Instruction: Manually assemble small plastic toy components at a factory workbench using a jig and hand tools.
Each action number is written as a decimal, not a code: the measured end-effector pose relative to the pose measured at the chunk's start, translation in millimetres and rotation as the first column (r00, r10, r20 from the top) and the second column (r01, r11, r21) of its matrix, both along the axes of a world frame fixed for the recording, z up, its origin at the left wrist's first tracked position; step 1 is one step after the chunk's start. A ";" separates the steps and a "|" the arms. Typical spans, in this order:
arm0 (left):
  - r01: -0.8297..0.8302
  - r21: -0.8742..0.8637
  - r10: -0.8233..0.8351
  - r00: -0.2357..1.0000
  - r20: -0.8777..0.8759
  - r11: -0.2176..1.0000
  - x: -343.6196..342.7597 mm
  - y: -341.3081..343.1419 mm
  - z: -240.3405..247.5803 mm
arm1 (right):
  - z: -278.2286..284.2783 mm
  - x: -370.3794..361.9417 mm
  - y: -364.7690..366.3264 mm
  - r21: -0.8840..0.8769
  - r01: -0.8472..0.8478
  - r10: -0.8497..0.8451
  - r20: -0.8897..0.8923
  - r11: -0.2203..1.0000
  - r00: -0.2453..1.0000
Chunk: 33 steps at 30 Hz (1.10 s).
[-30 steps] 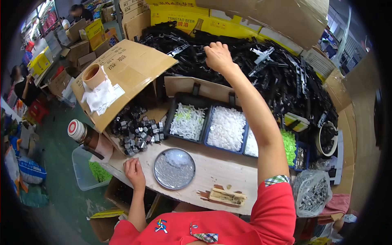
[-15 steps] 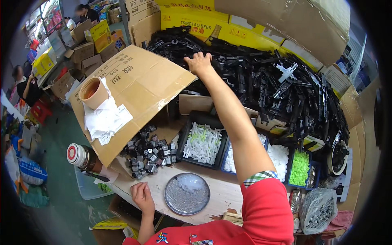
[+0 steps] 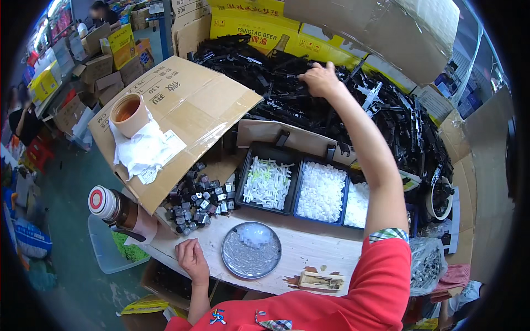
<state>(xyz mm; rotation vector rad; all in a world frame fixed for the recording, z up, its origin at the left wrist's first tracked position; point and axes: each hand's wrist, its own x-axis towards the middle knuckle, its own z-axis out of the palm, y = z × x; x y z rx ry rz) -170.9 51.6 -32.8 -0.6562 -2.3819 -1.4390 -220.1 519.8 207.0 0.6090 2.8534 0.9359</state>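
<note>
My right hand is stretched far out over a big heap of black plastic toy-gun parts. Its fingers are apart, and no part shows in its grip. A silvery-grey piece lies on the heap to the right of this hand. Near the table's front edge, my left hand rests with its fingers loosely curled together and nothing seen in them. Just right of it stands a round metal dish holding small clear pieces. Small dark and grey blocks lie piled beyond the left hand.
Trays of white-green sticks and white pieces line the table's back. A cardboard flap bears a brown cup; a flask stands left. A wooden block lies at the front, and a plastic bag is right.
My right hand has moved right across the heap of black parts, uncovering the white-piece tray. My left hand has stayed by the table edge. The view has shifted slightly.
</note>
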 end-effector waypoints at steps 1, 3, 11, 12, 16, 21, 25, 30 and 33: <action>0.009 0.010 -0.009 1.000 -0.005 1.000 -0.1 2.3 0.7 | 8.8 15.3 -1.3 0.010 0.063 -0.064 0.036 0.998 0.997; 0.008 0.021 -0.008 1.000 -0.008 1.000 0.5 0.7 2.3 | 16.8 44.8 -1.7 0.005 0.050 -0.050 0.001 0.999 0.999; 0.025 0.013 -0.025 1.000 -0.014 1.000 -0.5 -2.0 4.0 | 31.0 132.8 11.5 -0.143 0.324 -0.333 -0.046 0.935 0.942; 0.023 0.011 -0.023 1.000 -0.015 1.000 -0.1 -2.5 4.3 | 34.5 138.7 11.3 -0.194 0.395 -0.412 -0.055 0.898 0.909; 0.058 0.005 -0.058 0.998 -0.013 0.998 0.1 -0.7 4.7 | 65.1 151.9 29.7 -0.419 0.484 -0.534 -0.001 0.768 0.846; 0.056 -0.005 -0.056 0.998 -0.015 0.998 -0.6 0.6 4.3 | 66.4 72.5 34.3 -0.380 0.361 -0.468 -0.239 0.851 0.851; 0.027 -0.004 -0.027 1.000 0.000 1.000 0.6 -1.5 7.2 | 33.7 -33.0 27.0 -0.325 0.174 -0.270 -0.277 0.930 0.922; 0.011 -0.015 -0.010 0.999 0.042 1.000 0.9 0.0 5.2 | -5.2 -108.1 32.3 -0.235 0.165 -0.207 -0.166 0.958 0.964; -0.012 -0.024 0.013 0.999 0.040 1.000 -2.1 1.0 7.8 | -23.6 -120.6 36.5 -0.221 0.163 -0.204 -0.176 0.961 0.963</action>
